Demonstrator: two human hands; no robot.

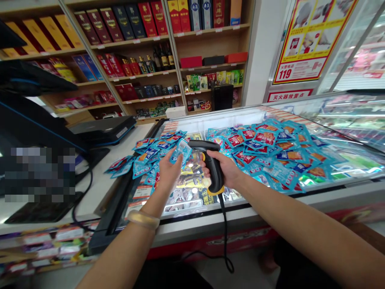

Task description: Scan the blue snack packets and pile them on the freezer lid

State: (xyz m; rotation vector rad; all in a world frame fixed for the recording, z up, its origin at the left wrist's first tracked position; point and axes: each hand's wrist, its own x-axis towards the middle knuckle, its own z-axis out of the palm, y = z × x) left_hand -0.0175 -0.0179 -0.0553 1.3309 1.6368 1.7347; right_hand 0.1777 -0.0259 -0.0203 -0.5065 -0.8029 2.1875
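Blue packet (182,151) is pinched between the thumb and fingers of the left hand (170,168), just beside the head of a black-and-yellow handheld scanner (214,171), whose handle is gripped by the closed right hand (227,169). Both are held above a glass surface (184,197), where similar packets are spread: a smaller pile (156,149) at the left, a larger heap (267,146) at the right. Behind, shelves (207,31) are lined with boxes (146,19) and bottles (164,57).

We note bare hands (169,170), a smooth pale-gold bangle (143,220) circling the left forearm (118,253), and, lower right of the bangle, black clothing (174,277).
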